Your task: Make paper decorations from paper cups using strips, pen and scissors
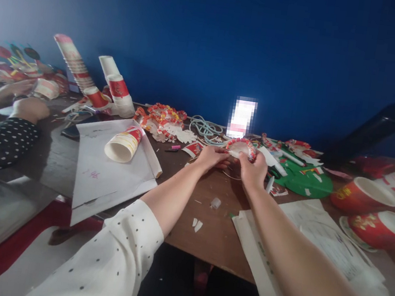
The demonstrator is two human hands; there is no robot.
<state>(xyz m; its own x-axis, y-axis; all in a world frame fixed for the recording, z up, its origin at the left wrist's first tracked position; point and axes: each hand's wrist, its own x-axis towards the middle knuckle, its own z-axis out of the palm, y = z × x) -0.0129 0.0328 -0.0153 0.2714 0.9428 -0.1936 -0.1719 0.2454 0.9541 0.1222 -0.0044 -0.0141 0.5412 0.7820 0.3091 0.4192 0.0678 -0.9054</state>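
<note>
Over the middle of the brown table, both hands are at a round paper piece [238,149] with a white centre and a red-and-white patterned rim, which looks cut from a paper cup. My right hand [254,171] grips its right side, thumb on the front. My left hand [214,159] is closed at its lower left edge; part of those fingers is hidden. Just behind stands a bright pixelated upright object [242,117]. White paper scraps [197,225] and a small clear piece [215,203] lie nearer my body.
Left are white sheets [89,186] with a paper cup [124,145], stacked cups [119,88] and a co-worker's hands [30,107]. Cut cup pieces [166,119] and a pale blue cord [206,127] lie behind. Right are a green disc [306,183], papers [328,235] and red cups [363,195].
</note>
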